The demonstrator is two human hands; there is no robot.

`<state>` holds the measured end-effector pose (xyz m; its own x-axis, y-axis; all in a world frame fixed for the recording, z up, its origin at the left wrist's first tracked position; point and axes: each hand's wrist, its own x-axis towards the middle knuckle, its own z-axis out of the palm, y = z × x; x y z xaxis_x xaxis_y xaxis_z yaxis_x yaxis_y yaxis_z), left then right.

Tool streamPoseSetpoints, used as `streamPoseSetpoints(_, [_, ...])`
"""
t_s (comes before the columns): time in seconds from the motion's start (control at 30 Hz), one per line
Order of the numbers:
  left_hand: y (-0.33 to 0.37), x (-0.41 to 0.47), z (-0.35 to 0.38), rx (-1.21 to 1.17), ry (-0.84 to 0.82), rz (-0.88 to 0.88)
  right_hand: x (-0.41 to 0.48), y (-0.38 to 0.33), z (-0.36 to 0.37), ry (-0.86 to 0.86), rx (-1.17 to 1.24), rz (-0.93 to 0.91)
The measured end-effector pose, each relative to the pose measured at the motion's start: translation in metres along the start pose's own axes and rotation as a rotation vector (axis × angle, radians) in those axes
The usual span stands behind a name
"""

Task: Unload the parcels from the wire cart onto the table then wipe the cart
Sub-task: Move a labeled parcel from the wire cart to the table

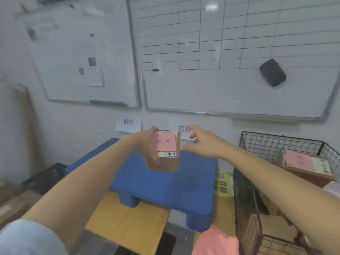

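Pink cloth at six o'clock. Left hand grips a cardboard box with a pink note, above the blue plastic table. Right hand spread beside it. Wire cart at three o'clock holds cardboard parcels.

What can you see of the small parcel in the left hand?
The small parcel is a brown cardboard box, held tilted above the blue platform. A pink handwritten note lies on its top face, over a white label. The left hand grips its left side; the open right hand is beside its right edge, contact unclear.
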<state>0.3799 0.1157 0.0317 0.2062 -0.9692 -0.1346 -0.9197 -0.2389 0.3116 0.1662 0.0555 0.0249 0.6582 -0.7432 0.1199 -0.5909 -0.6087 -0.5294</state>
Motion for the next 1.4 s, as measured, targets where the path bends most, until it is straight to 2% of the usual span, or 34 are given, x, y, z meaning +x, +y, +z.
streamPoseSetpoints(0.23, [-0.172, 0.029, -0.038, 0.005, 0.001, -0.073, 0.111, -0.075, 0.086, -0.067, -0.024, 0.039])
streamPoseSetpoints(0.43, [-0.272, 0.086, -0.047, -0.008, -0.021, -0.095, 0.194, -0.106, 0.133, -0.076, -0.033, 0.059])
streamPoseSetpoints(0.73, [-0.369, 0.211, -0.055, -0.036, -0.088, -0.039, 0.328, -0.118, 0.215, -0.131, 0.032, 0.089])
streamPoseSetpoints(1.03, [-0.447, 0.307, -0.055, -0.061, -0.170, -0.018, 0.423, -0.125, 0.280, -0.183, 0.013, 0.159])
streamPoseSetpoints(1.27, [-0.483, 0.366, -0.045, -0.150, -0.262, 0.120, 0.488, -0.133, 0.337, -0.165, 0.153, 0.258])
streamPoseSetpoints(1.4, [-0.503, 0.392, -0.041, -0.298, -0.273, 0.102, 0.513, -0.132, 0.355, -0.133, 0.235, 0.320])
